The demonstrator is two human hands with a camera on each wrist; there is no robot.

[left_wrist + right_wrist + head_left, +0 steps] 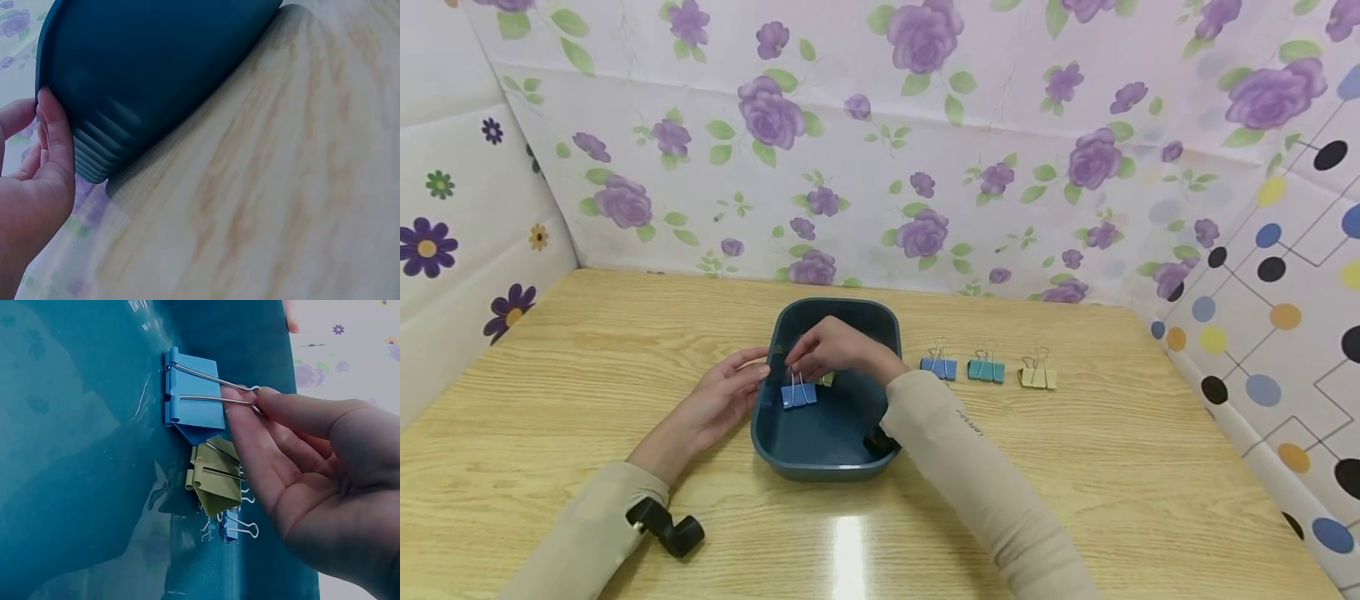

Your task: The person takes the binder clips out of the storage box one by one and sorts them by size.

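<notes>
My right hand (831, 348) reaches into a dark teal plastic bin (827, 473). Thumb and fingers pinch the wire handles of a blue binder clip (197, 390), its body close to the bin's inner surface. Beside this clip is a yellow binder clip (217, 478), and past it a smaller-looking blue clip (230, 526); in the head view the right hand partly hides the clips. My left hand (718, 400) touches the bin's left side near the rim, its fingers extended against the outside wall (156, 69).
Right of the bin, a blue binder clip (938, 368), a teal one (987, 370) and a yellow one (1037, 377) stand in a row on the wooden table (1120, 467). Flower-patterned cloth (865, 192) hangs behind, with a dotted cloth (1285, 350) at the right.
</notes>
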